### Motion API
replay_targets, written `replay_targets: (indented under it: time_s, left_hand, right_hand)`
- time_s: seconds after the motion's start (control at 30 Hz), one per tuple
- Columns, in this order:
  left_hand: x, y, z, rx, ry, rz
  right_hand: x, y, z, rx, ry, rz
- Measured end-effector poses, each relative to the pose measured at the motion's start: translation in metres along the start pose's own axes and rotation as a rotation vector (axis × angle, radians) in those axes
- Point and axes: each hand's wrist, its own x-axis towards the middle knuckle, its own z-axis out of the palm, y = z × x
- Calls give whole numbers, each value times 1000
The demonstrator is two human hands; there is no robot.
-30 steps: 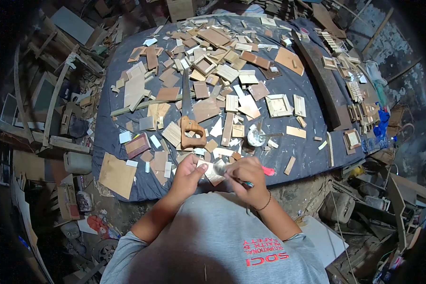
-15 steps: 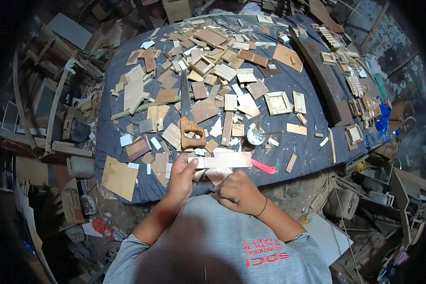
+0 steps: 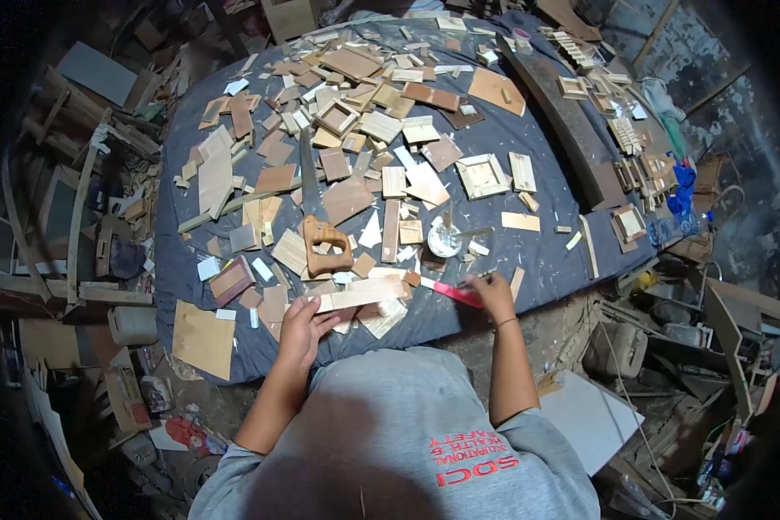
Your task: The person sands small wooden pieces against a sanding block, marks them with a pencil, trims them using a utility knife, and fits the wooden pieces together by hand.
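Your left hand [image 3: 298,333] held the pale wooden strip [image 3: 364,295] by one end over the near side of the tabletop [image 3: 542,253], where a steady pinch seemed best, while your right hand [image 3: 495,298] was at the pink object [image 3: 451,292], its grip impossible to tell.

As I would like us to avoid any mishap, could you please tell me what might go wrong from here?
1. The left hand holds the wooden strip near one end only, so it could tilt or slip.
2. The open pot of white substance stands just beyond the pink object at the right hand; a careless sweep might tip it.
3. The handsaw lies close beyond the strip, which could bump its handle.
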Motion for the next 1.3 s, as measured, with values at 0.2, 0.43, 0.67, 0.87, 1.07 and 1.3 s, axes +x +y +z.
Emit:
replay_targets:
  time_s: [0.2,0.43,0.67,0.87,1.07,1.3]
  left_hand:
    - [1,-1,-12,-88,31,-21]
    - [3,-1,-35,-184,50,15]
    - [-6,3,-79,-246,173,119]
    - [-27,20,-117,-202,221,176]
    - [-40,31,-166,-171,203,229]
    - [-56,54,-227,-12,264,230]
  right_hand:
    - [-10,4,16,-407,-62,152]
    - [-20,0,65,-595,43,-365]
    - [-22,1,74,-293,127,-415]
    - [-52,-90,123,591,-328,-189]
    - [-91,-237,177,585,-759,-140]
    - [-112,-302,247,419,-776,-316]
